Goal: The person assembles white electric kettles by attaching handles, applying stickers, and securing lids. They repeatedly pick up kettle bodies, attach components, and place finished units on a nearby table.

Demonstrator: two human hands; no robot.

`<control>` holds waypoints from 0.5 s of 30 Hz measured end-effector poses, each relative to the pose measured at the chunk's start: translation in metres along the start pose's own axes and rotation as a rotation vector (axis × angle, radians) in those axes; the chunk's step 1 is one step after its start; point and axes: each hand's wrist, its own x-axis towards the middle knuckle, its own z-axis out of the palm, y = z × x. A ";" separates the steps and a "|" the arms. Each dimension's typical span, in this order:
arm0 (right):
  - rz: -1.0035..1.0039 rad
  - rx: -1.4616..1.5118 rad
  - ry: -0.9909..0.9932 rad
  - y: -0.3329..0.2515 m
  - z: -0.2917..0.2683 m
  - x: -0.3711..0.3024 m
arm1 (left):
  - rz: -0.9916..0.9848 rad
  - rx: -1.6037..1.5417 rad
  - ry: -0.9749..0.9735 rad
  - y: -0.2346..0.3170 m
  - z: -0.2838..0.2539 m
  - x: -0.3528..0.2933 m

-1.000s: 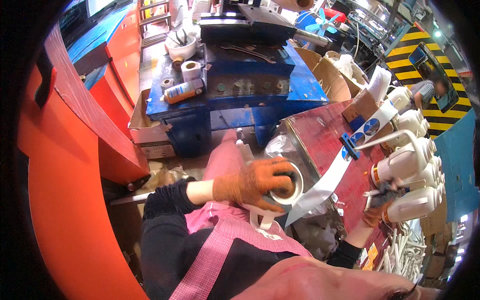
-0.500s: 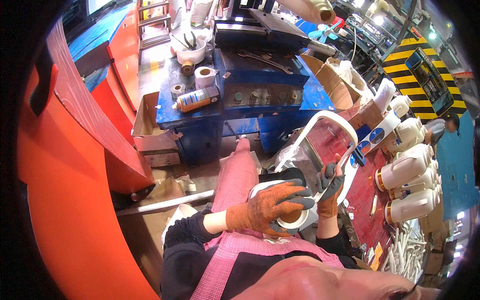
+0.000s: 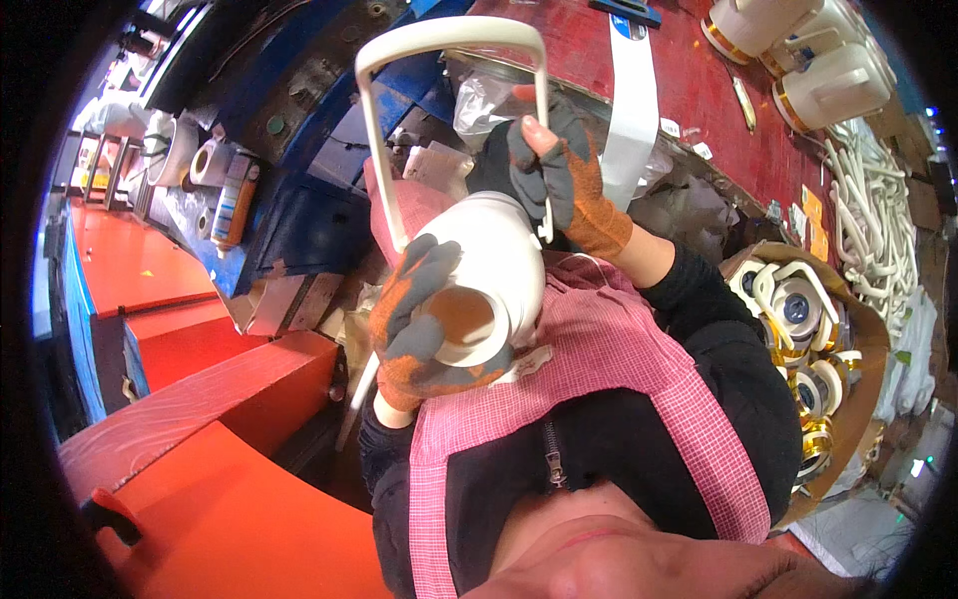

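Observation:
A white jug body (image 3: 496,250) lies tilted in my lap, its round brown-lined opening (image 3: 461,321) facing me. My left hand (image 3: 419,324), in an orange and grey work glove, is wrapped round the body beside that opening. A large white U-shaped handle (image 3: 449,36) arches over the jug. Around one leg of it my right hand (image 3: 567,170), gloved alike with bare fingertips, is closed. The handle's other leg reaches down by the jug near my left fingers; whether it is attached there I cannot tell.
Several white jugs (image 3: 838,85) lie on the red table (image 3: 714,110) at the far right, with a pile of white handles (image 3: 873,200) nearby. A cardboard box (image 3: 858,399) of white and gold parts stands right. Orange panels (image 3: 249,519) and a spray can (image 3: 235,205) are left.
The view has swung to the right and down. The handle now stands above the jug instead of to its right, and my right hand grips one leg. My left hand stays on the jug.

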 end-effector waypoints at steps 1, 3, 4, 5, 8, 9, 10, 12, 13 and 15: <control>-0.056 -0.160 0.017 0.001 0.003 -0.001 | -0.042 0.027 -0.055 0.001 0.004 0.003; 0.066 -0.155 0.042 0.003 0.003 -0.002 | 0.000 0.037 -0.019 0.002 0.009 0.007; 0.127 -0.074 0.022 0.003 0.002 -0.002 | 0.026 0.060 -0.035 0.003 0.012 0.009; 0.203 -0.065 0.055 0.005 0.000 0.000 | 0.038 0.086 -0.049 0.004 0.015 0.010; 0.253 -0.384 -0.006 0.013 -0.007 0.006 | 0.022 0.104 -0.138 0.005 0.023 0.014; 0.228 -0.294 -0.030 0.014 -0.010 0.005 | 0.031 0.081 -0.135 0.004 0.024 0.015; 0.287 -0.207 -0.023 0.017 -0.013 0.006 | 0.038 0.065 -0.154 0.005 0.026 0.015; 0.362 -0.048 -0.034 0.020 -0.017 0.002 | 0.032 -0.026 -0.169 0.004 0.025 0.014; 0.239 -0.215 -0.094 0.021 -0.018 0.001 | 0.027 -0.020 -0.170 0.004 0.023 0.012; 0.289 -0.285 -0.067 0.020 -0.019 0.000 | 0.029 -0.046 -0.212 0.003 0.020 0.007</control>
